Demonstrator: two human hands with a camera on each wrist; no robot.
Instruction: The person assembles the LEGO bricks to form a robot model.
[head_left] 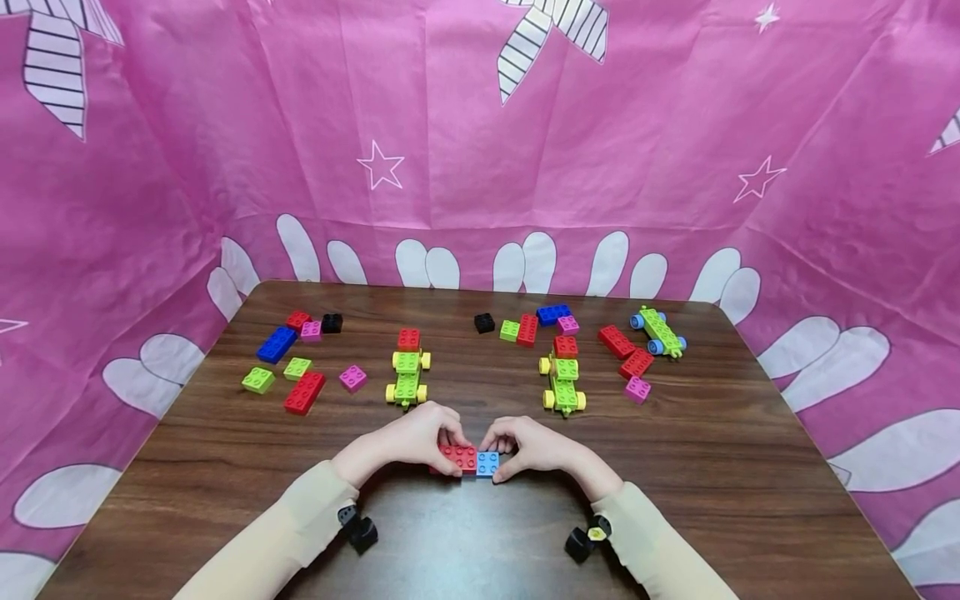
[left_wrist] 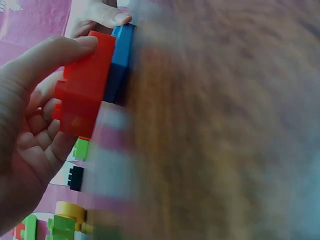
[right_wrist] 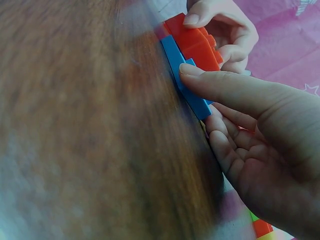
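Left hand pinches red block, which overlaps the left part of blue block; right hand pinches blue block. Green cars on surface, beyond blue block.

Plain pale cream long sleeves here, with the left sleeve at the lower left of the frame and the right sleeve at the lower right. Near each cuff there's a chunky black gadget, left one and right one both kinda boxy, and the right one's got a little yellow patch. The left hand and right hand are bare, with shortish thumbnails.
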